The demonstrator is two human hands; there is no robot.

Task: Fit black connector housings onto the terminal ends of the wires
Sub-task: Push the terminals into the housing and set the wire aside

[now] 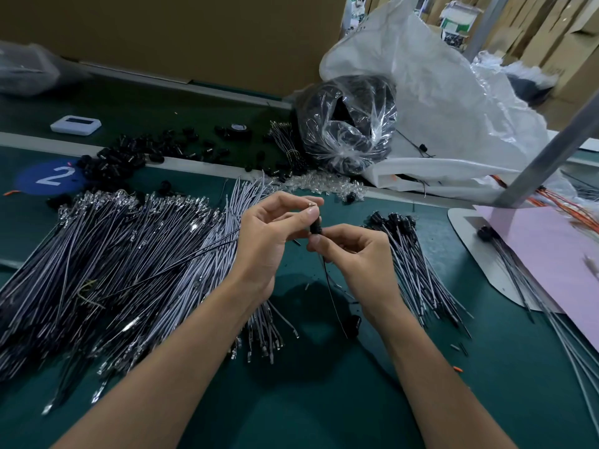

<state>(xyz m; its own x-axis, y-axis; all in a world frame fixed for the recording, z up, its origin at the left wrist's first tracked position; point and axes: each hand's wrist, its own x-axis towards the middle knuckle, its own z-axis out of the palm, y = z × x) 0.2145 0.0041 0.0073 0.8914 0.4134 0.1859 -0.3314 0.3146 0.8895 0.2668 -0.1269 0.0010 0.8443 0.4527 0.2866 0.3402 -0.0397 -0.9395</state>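
Above the heap of loose wires (129, 254) on the worktop (324, 400), pinches a wire's terminal end (311, 205) in the curled left hand (272, 234). Grips the black connector housing (315, 229) between thumb and forefinger of the right hand (353, 251), just below it. Risks a bent terminal or half-seated housing if pushed askew.

One black connector housing (315, 229) is pinched mid-scene between the left hand (269, 234) and right hand (353, 254). Grey wires (129, 254) with bare terminals are heaped on the left. Fitted wires (411, 254) lie on the right, and loose housings (129, 157) are scattered far left.
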